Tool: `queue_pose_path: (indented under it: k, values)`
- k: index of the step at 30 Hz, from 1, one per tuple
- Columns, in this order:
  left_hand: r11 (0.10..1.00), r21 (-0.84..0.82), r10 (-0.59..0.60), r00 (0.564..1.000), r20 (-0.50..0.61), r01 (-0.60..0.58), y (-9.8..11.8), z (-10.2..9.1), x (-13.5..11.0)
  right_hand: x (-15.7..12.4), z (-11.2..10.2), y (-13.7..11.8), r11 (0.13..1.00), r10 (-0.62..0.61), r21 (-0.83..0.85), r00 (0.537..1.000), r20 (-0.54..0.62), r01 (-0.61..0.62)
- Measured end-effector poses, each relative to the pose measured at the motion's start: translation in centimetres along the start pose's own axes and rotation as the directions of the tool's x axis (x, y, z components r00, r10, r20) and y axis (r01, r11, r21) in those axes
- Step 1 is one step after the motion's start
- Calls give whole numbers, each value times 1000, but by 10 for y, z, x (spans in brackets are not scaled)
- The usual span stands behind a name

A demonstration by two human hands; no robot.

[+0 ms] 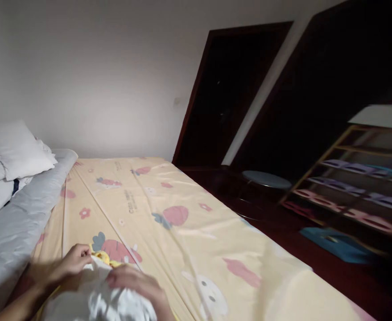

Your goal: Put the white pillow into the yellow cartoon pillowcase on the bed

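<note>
A white cloth [95, 294] with a yellow edge lies bunched at the bottom of the view, over the near part of the bed. My left hand [73, 261] is closed, thumb and fingers pinching the cloth's edge near a yellow frilly bit [102, 257]. My right hand [137, 281], blurred by motion, curls its fingers over the cloth's right side; the fingertips are partly hidden. Beneath both hands spreads a pale yellow bedsheet [115, 200] printed with carrots, strawberries, flowers and rabbits.
White pillows [20, 149] rest on grey bedding [25, 223] along the left. Beyond the bed's right edge are a round stool [266, 179], a shoe rack [336, 147] with several slippers, and a blue mat [336, 245]. A dark door [229, 93] is set in the far wall.
</note>
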State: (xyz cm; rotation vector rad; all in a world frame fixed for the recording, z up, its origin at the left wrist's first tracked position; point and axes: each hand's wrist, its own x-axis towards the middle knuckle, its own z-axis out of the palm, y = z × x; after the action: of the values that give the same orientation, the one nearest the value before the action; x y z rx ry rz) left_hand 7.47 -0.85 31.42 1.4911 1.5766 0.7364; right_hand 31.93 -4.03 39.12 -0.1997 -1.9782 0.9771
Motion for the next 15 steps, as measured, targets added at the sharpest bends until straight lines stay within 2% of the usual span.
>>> queue_pose_path:
  k: [3, 5, 7, 9, 13, 15]
  values:
    - [997, 20, 72, 997, -36, -71, 29, -12, 4, 27, -17, -3, 995, 48, -76, 986, -159, -60]
    - [980, 140, 152, 985, -83, -140, 52, -21, -3, 39, -27, -15, 986, 55, -139, 971, -231, -89]
    - [934, 290, 254, 959, -124, -209, 72, -31, -12, 45, -34, -28, 975, 22, -207, 964, -264, -78]
    - [905, 343, 318, 936, -149, -253, 87, -40, -19, 49, -38, -38, 958, -30, -282, 959, -280, -53]
    - [954, 66, 300, 921, -247, -293, 102, -48, -23, 53, -35, -34, 872, -233, -484, 932, -278, 74]
    - [949, -49, 285, 916, -283, -311, 102, -47, -20, 53, -29, -19, 780, -327, -605, 928, -178, 159]
